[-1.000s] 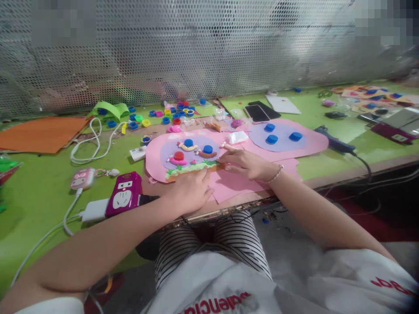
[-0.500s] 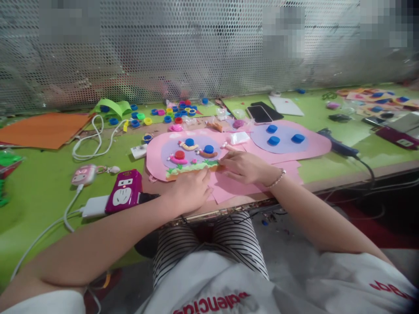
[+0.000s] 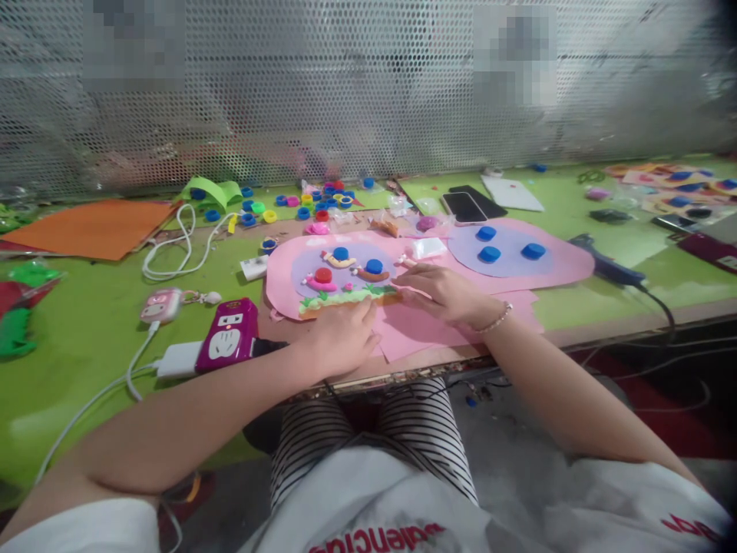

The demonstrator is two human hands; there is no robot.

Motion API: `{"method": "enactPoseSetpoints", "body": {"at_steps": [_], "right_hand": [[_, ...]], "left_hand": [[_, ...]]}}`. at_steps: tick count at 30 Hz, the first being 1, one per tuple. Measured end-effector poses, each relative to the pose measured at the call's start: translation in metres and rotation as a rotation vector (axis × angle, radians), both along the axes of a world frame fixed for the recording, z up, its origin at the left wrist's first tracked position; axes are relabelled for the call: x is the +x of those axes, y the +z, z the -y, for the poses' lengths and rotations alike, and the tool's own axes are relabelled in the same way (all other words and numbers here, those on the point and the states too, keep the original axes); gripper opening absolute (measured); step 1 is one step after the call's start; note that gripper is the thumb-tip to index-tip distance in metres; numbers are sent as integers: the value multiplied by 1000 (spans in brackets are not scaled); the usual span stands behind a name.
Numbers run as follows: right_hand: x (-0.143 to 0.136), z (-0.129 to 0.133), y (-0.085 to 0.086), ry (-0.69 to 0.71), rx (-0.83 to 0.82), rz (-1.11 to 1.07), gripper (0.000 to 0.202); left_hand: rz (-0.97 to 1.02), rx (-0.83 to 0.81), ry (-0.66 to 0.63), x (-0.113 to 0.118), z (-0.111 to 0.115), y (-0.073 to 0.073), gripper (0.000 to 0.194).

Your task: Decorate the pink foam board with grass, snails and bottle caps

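Observation:
A pink paper sheet (image 3: 277, 276) with a purple oval lies at the table's front edge. On it are small clay snails with bottle caps on their backs: a pink snail (image 3: 316, 284) with a red cap, a cream snail (image 3: 339, 259) and a brown snail (image 3: 373, 275) with blue caps. A green clay strip (image 3: 339, 298) runs along the sheet's lower edge. My left hand (image 3: 345, 334) lies flat against this strip, fingers stretched out. My right hand (image 3: 446, 296) has its fingers bent together at the strip's right end; what lies between the fingertips is hidden.
A second pink sheet (image 3: 561, 261) bears blue caps (image 3: 533, 251). Right of it lies a glue gun (image 3: 610, 265). A purple power socket (image 3: 230, 338) with cables is at left. Loose caps (image 3: 305, 200), a phone (image 3: 464, 207) and orange paper (image 3: 95, 226) lie further back.
The whole view has shifted slightly, so the table's things appear further right. Both hands stay at the green clay strip, with only a slight change in the right fingers.

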State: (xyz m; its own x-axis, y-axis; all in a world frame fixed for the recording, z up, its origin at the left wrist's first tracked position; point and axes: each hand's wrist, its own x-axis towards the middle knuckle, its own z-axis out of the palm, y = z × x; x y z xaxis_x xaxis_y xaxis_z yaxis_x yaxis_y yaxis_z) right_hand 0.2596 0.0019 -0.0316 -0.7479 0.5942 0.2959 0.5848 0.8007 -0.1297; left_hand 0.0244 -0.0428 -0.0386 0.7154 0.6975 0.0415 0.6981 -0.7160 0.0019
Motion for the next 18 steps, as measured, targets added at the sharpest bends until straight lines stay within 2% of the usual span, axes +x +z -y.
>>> {"method": "enactPoseSetpoints", "body": {"at_steps": [4, 7, 15, 18], "right_hand": [[-3, -2, -5, -18, 5, 8, 31], [-6, -2, -7, 23, -4, 36, 30], [-6, 0, -5, 61, -42, 63, 30], [-6, -2, -4, 66, -26, 12, 29]], "left_hand": [[10, -11, 1, 0, 0, 0, 53], [29, 0, -4, 0, 0, -1, 53], [58, 1, -25, -1, -1, -3, 53], [94, -17, -28, -1, -2, -4, 51]]}}
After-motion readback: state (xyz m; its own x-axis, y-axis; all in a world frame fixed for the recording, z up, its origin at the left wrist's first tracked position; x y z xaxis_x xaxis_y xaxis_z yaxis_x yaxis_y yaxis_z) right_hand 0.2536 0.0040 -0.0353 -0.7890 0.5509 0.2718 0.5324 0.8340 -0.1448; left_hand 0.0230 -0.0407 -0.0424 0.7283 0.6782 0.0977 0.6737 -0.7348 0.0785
